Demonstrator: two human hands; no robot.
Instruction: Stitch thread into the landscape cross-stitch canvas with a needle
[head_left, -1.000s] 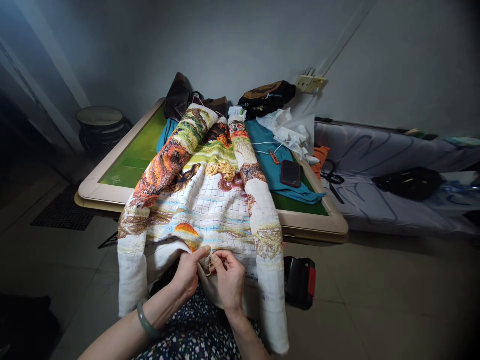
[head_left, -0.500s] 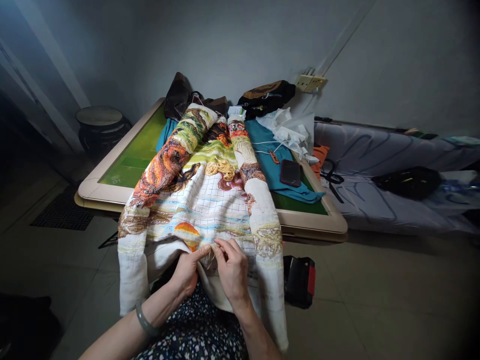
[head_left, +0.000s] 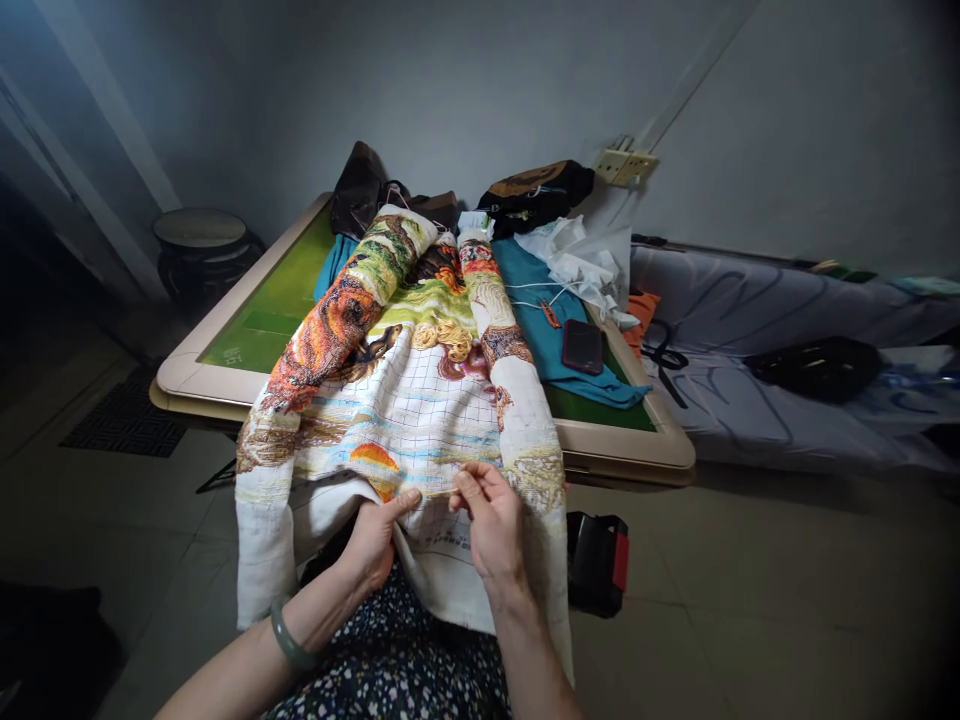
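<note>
A large white cross-stitch cloth, gridded and partly stitched in colour, spreads from the table over my lap, its two sides rolled up. My left hand grips the cloth's near edge, thumb on top beside an orange stitched patch and fingers underneath. Just right of it, my right hand is raised over the cloth with thumb and forefinger pinched. A thin pale yellow thread runs from near my left thumb to that pinch; any needle is too small to make out. A bundle of yellow thread lies farther up the cloth.
Under the cloth stands a green-topped table with a pale rim. A phone rests on blue-green fabric at right. Bags sit along the back. A black and red box is low at right, a stool at left.
My right hand has moved right, away from my left, drawing out the thread between them. My left hand keeps its hold on the cloth.
</note>
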